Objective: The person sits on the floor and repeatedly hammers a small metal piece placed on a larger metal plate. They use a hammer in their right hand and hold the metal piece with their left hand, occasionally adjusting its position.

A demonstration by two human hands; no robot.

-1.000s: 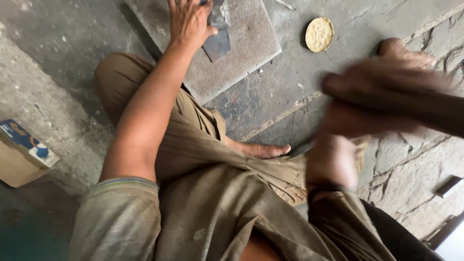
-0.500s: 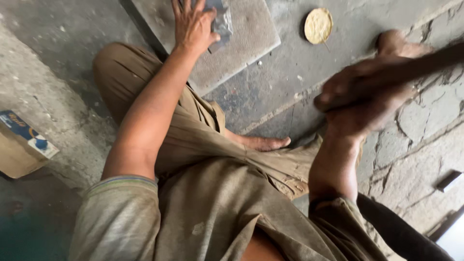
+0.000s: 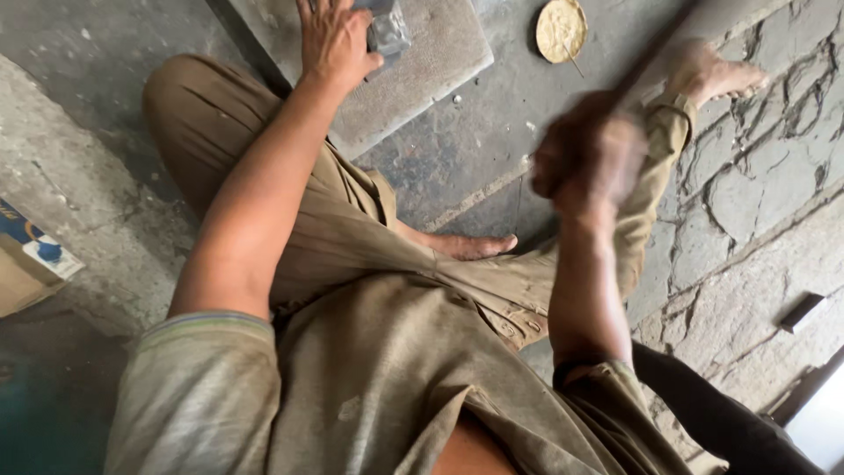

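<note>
Metal piece (image 3: 387, 26), grey and shiny, lies on the flat stone slab (image 3: 431, 62) at the top of the view, pinned under the fingers of the left hand (image 3: 334, 40); that hand's grip is pressed down on it, much as it was a second ago, though hand and slab now sit a little further left in the frame. The bigger change is on the other side. The right hand (image 3: 585, 158), which was out toward the right edge before, has swung in toward the middle and is blurred with motion, its grip clamped around a dark handle (image 3: 651, 53) that slants up and to the right (what sits at its far end is out of view). So the work reads as repeated swings at the held piece. A round yellowish disc (image 3: 561, 29) lies on the floor near the slab, with the person's bare foot (image 3: 712, 72) beyond it.
</note>
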